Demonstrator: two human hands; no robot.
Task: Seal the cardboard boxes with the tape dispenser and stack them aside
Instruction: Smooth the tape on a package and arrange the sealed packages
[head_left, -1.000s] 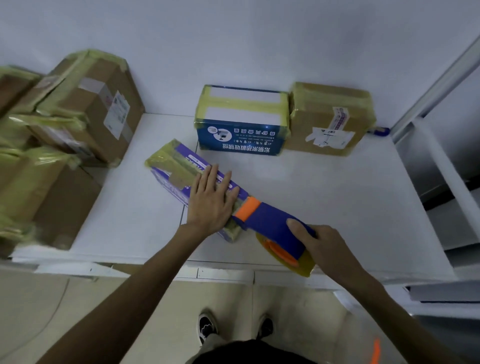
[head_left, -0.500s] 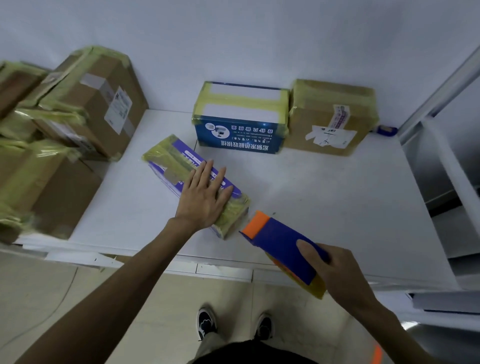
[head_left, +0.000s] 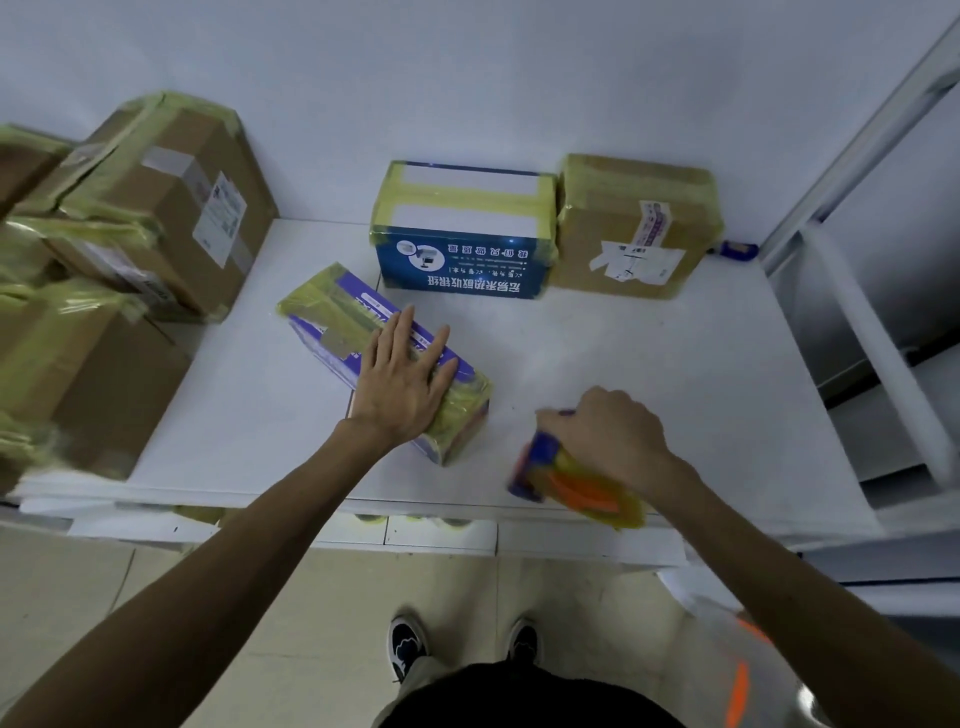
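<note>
Left hand, fingers flat, presses the yellow-taped purple cardboard box; at its four o'clock, right hand clenches the blue-orange tape dispenser.

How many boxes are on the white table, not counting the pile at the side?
3. A purple box lies under the left hand, a blue box stands at the back, and a brown box stands right beside it. None seems hidden behind them.

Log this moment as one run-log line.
left hand: flat on taped purple box | right hand: holds tape dispenser, apart from the box | stacking: not yet done
</note>
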